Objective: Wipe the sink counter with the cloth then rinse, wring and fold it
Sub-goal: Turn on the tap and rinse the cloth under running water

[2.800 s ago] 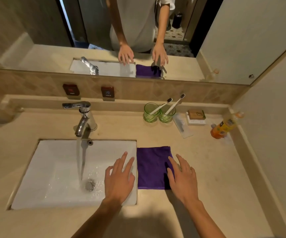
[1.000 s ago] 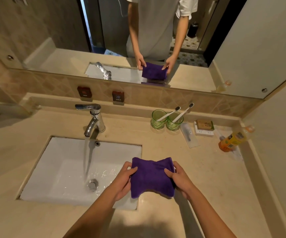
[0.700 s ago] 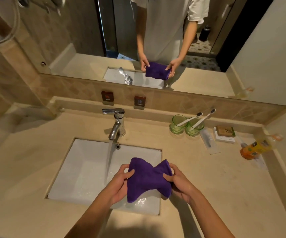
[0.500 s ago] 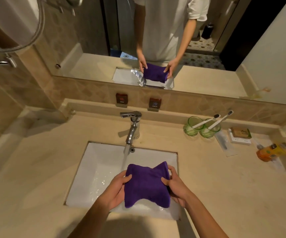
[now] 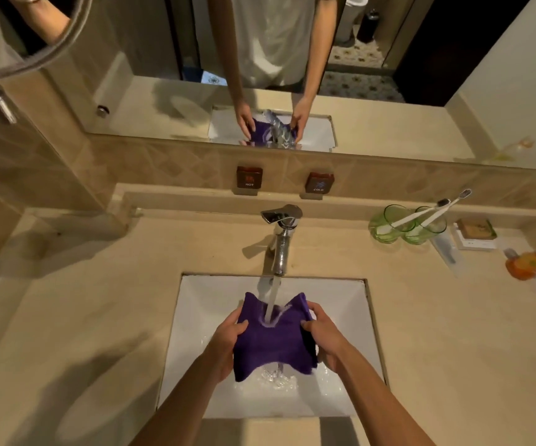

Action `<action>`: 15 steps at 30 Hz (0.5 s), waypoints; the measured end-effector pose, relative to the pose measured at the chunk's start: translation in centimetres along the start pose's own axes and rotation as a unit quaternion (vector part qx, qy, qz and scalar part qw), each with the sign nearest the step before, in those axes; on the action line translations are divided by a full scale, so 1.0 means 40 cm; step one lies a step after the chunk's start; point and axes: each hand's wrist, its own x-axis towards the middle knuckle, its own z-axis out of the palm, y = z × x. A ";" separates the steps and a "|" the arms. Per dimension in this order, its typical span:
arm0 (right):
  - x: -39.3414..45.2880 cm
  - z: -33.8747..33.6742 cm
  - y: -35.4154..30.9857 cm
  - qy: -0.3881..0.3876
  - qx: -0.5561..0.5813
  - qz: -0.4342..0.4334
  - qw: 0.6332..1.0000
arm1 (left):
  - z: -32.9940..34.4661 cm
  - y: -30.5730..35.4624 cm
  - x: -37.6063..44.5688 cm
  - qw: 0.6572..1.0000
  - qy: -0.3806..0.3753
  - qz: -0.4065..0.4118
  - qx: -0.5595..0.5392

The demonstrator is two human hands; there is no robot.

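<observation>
Cloth: folded purple terry cloth, under running tap stream, above white rectangular sink.
Left hand: gripping cloth's left edge.
Right hand: gripping right edge.

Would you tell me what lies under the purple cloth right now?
Under the purple cloth, held by the left hand and right hand, is the white sink basin with splashing water. The drain is covered from view.

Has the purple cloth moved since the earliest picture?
Yes. The cloth left the counter beside the sink; both hands now hold it over the basin under the faucet.
</observation>
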 end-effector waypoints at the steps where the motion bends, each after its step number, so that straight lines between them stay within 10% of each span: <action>1: 0.011 0.005 -0.005 0.000 0.003 0.013 1.000 | -0.002 -0.002 0.010 1.000 -0.007 -0.003 0.012; 9: 0.075 0.092 0.008 -0.031 0.042 0.049 0.997 | 0.038 -0.053 0.064 0.986 0.047 -0.114 -0.116; 15: 0.076 0.199 0.060 0.011 -0.144 -0.055 0.988 | 0.049 -0.083 0.107 0.962 0.005 -0.172 -0.210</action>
